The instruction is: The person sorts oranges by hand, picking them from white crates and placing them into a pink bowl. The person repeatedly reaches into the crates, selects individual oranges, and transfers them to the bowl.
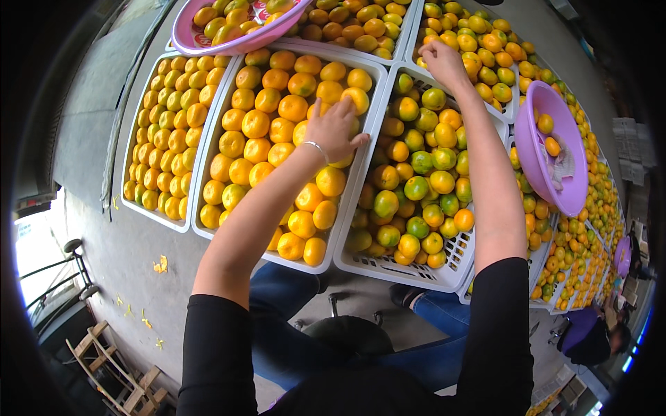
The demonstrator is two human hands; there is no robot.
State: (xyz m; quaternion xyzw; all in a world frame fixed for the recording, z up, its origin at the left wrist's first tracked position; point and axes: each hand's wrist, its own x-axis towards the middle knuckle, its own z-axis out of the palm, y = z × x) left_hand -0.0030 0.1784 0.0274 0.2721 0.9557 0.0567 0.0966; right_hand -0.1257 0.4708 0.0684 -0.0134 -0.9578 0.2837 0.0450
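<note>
My left hand (pixel 335 127), with a bangle at its wrist, lies spread over mandarins (pixel 281 129) set in neat rows in a white plastic crate (pixel 329 260). Its fingertips touch fruit near the far right corner, and the thumb reaches to the crate's rim. To the right stands another crate (pixel 406 273) of loosely heaped green-orange mandarins (pixel 426 161); bare slotted floor shows at its near right corner. Above its far edge, my right hand (pixel 445 62) is bent with curled fingers beside the fruit of a farther crate (pixel 489 44). Whether anything is between those fingers is hidden.
A pink basin (pixel 234 48) of mandarins rests on crates at the far left. Another basin (pixel 570 140), holding two fruits and a cloth, sits at right. Full crates run off rightward, where a person (pixel 588 333) is seen. A wooden frame (pixel 117 364) lies at lower left.
</note>
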